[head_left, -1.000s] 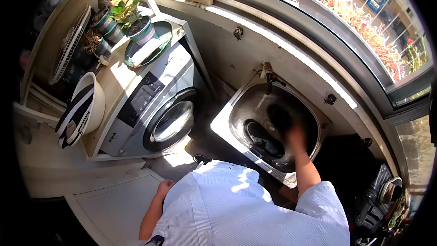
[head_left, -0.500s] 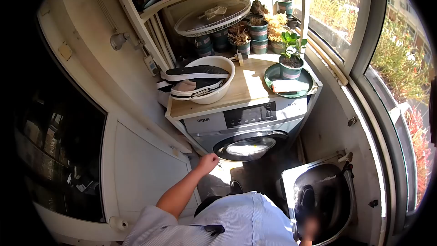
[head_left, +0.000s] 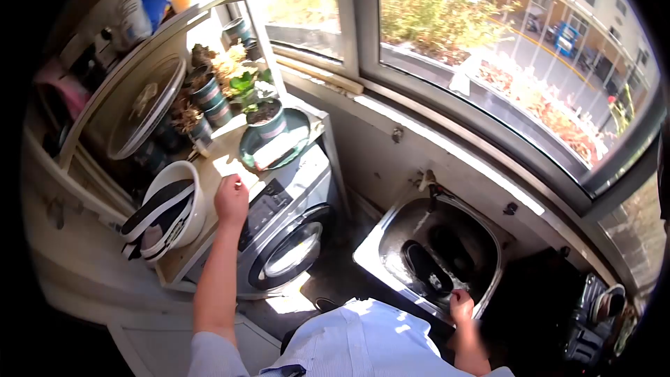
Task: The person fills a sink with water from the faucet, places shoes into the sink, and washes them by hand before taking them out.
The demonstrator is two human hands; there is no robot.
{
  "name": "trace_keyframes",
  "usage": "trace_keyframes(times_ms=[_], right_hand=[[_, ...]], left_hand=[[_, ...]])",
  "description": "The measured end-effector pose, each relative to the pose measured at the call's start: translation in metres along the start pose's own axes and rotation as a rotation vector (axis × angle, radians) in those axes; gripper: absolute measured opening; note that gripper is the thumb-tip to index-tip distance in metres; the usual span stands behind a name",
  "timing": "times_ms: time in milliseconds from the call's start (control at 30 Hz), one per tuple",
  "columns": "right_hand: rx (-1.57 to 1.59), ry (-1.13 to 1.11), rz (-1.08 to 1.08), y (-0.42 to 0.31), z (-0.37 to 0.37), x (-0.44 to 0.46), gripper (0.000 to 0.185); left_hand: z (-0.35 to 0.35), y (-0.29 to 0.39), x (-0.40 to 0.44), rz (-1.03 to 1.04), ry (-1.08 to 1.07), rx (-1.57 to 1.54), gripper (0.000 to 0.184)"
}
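My left hand [head_left: 232,200] is raised over the front edge of the washing machine's wooden top, its fingers curled closed. A tiny pale spot shows at the fingertips, too small to name. Low at the sink's [head_left: 366,260] near rim, my right hand [head_left: 461,306] has its fingers drawn together; whatever they may hold is hidden. Inside the wet metal basin lie two dark shoes [head_left: 423,265], side by side. Left of my left hand, a white basin [head_left: 196,218] holds black shoes with white soles [head_left: 157,211].
The washing machine [head_left: 289,251] stands front left. On its top are a potted plant [head_left: 266,120] on a green tray [head_left: 296,141], stacked pots [head_left: 209,98] and a round mesh cover [head_left: 148,108]. A tap [head_left: 429,183] rises behind the sink. Windows line the right; more shoes [head_left: 608,304] sit far right.
My view has swung right toward the sink and windows. My left hand has risen from in front of the washer door to its top edge. My right hand, blurred before, shows clearly at the sink.
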State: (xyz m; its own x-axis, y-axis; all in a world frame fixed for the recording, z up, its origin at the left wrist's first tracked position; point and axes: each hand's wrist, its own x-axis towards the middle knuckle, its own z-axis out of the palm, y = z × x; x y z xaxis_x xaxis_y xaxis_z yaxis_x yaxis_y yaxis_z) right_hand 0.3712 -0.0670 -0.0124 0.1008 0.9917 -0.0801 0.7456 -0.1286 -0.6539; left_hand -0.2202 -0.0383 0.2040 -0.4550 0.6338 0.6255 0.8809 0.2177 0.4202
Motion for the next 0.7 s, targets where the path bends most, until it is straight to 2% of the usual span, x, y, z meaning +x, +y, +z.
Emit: trace_keyframes(times_ms=[33,100,133,200,233,300,333,400,433,467,533,567,600,633,667,700], right_hand=[[0.01,0.056,0.015,0.001,-0.007,-0.007,0.02],[-0.01,0.065,0.125,-0.041,-0.047,-0.019,0.021],[-0.014,0.131,0.021,-0.04,-0.06,-0.025,0.02],[-0.033,0.299,-0.142,-0.073,-0.113,-0.036,0.015],[-0.078,0.441,-0.224,-0.081,-0.136,-0.04,0.015],[-0.234,0.705,-0.366,-0.103,-0.197,-0.046,0.019],[-0.327,0.833,-0.36,-0.112,-0.229,-0.049,0.02],[-0.41,1.039,-0.191,-0.097,-0.281,-0.048,0.016],[-0.466,1.056,-0.028,-0.086,-0.308,-0.048,0.016],[-0.569,1.146,0.004,-0.065,-0.332,-0.044,0.022],[-0.722,1.139,0.252,-0.031,-0.373,-0.043,0.051],[-0.794,1.044,0.47,-0.019,-0.386,-0.042,0.061],[-0.68,0.894,0.61,-0.006,-0.397,-0.041,0.061],[-0.575,0.666,0.68,0.01,-0.412,-0.038,0.056],[-0.471,0.698,0.555,0.029,-0.415,-0.035,0.049],[-0.389,0.771,0.577,0.038,-0.418,-0.031,0.043]], left_hand=[[0.015,-0.022,0.008,0.003,-0.006,0.076,0.007],[0.038,-0.061,0.02,0.082,-0.032,0.087,0.013],[0.046,-0.077,0.022,0.139,-0.023,0.039,0.016],[0.068,-0.142,0.03,0.067,-0.094,0.07,0.02],[0.073,-0.143,0.027,0.083,-0.027,-0.026,0.023],[0.072,-0.152,0.043,0.909,0.246,1.316,0.03],[0.08,-0.175,0.043,0.868,0.09,1.356,0.031],[0.098,-0.214,0.054,0.587,-0.206,1.18,0.034],[0.108,-0.208,0.055,0.594,-0.203,1.167,0.034],[0.118,-0.204,0.055,0.517,-0.174,0.899,0.031],[0.124,-0.2,0.047,0.329,-0.11,0.397,0.025],[0.112,-0.194,0.04,0.218,-0.061,0.168,0.022],[0.093,-0.184,0.034,0.103,0.01,-0.05,0.02],[0.067,-0.137,0.024,0.049,-0.064,0.021,0.019],[0.065,-0.129,0.019,0.105,0.02,0.077,0.019],[0.061,-0.116,0.018,0.166,0.062,-0.007,0.019]])
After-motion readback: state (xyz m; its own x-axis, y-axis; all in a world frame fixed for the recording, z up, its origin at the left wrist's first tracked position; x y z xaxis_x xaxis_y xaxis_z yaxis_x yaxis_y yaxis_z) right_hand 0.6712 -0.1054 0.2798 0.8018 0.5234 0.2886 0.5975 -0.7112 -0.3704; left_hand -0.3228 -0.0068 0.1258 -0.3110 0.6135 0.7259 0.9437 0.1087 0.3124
